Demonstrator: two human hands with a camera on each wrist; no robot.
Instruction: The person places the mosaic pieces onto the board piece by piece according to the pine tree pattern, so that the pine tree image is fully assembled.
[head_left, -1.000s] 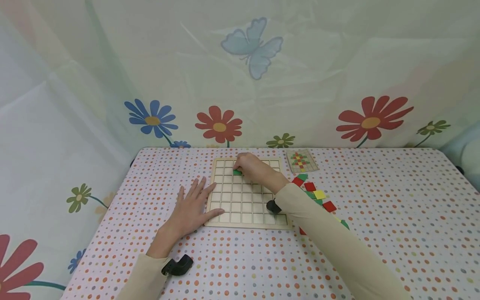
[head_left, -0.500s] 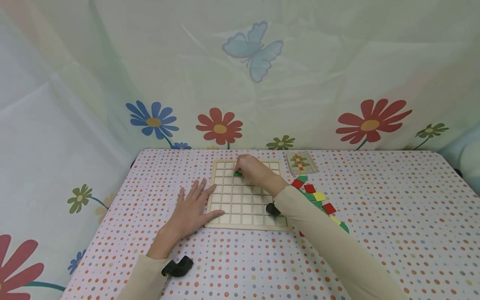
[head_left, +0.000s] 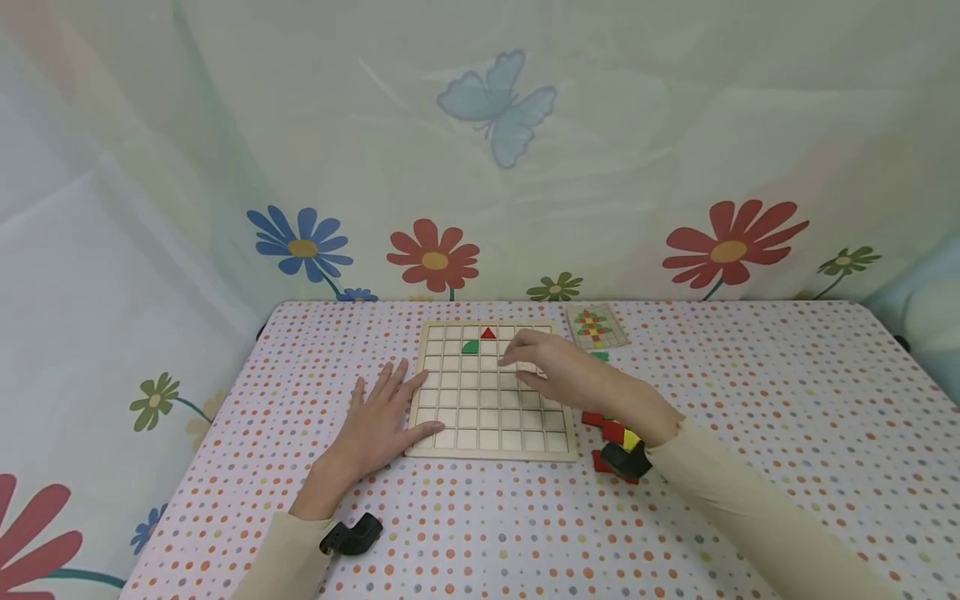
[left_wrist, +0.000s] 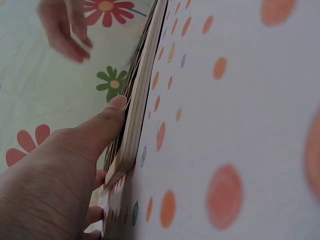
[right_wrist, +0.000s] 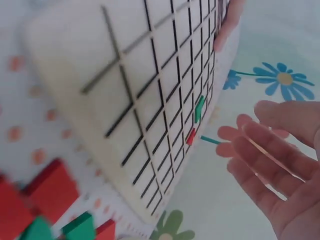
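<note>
A square wooden grid board (head_left: 480, 400) lies on the table. In its top row sits a red triangle piece (head_left: 488, 333); one row down and to the left is a green piece with a rounded corner (head_left: 470, 347). My left hand (head_left: 382, 425) rests with spread fingers at the board's left edge, its thumb on the frame, as the left wrist view (left_wrist: 65, 145) also shows. Above the right half of the board hovers my right hand (head_left: 558, 367), fingers loosely bent and apart, nothing between them. The right wrist view has the same hand (right_wrist: 285, 165) away from both pieces.
Right of the board lie loose red pieces (head_left: 612, 431), a yellow piece (head_left: 631, 440) and some green ones, partly covered by the right forearm. A pattern card (head_left: 597, 326) with a tree design lies beyond the board's far right corner. A flowered cloth (head_left: 637, 150) hangs behind the table.
My right hand has let go of the green piece, leaving it in the second row, and moved right and toward me. The red triangle is uncovered now. My left hand stays put.
</note>
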